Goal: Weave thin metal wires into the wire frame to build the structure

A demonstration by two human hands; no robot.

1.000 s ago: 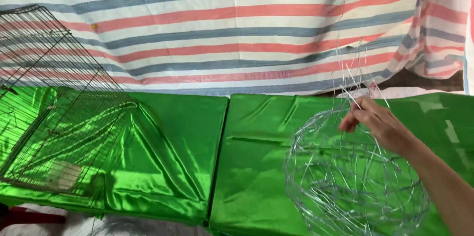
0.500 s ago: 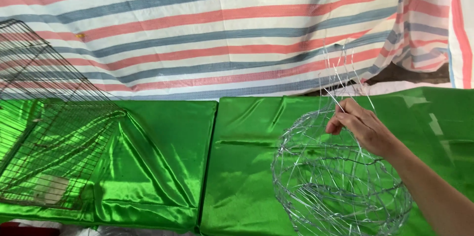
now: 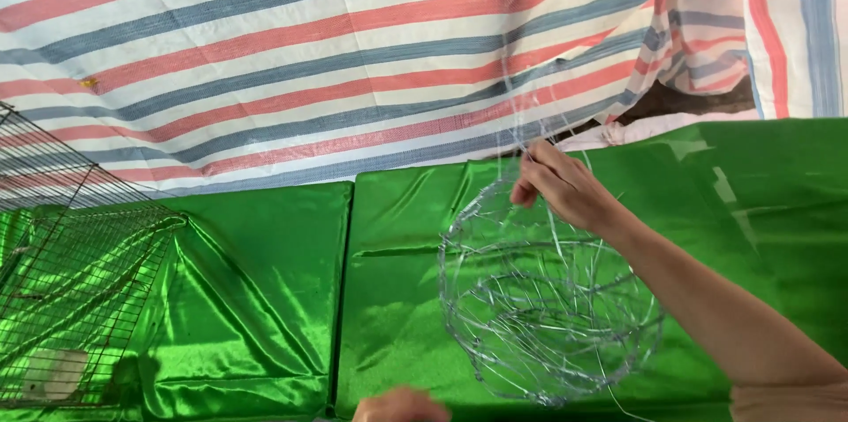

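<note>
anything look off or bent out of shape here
Nothing looks broken. The wire basket is a loose, uneven weave, with stray wire ends sticking up above the right hand at its rim.

Your open room is the bare green tabletop (image 3: pixel 256 298) between 8 and 10 o'clock of the wire basket (image 3: pixel 548 307), and the stretch at 2 o'clock past your right hand (image 3: pixel 565 188). The wire cage (image 3: pixel 71 298) blocks the far 9 o'clock edge. Loose wire strands (image 3: pixel 521 104) rise at 12 o'clock against the striped tarp (image 3: pixel 353 51).
</note>
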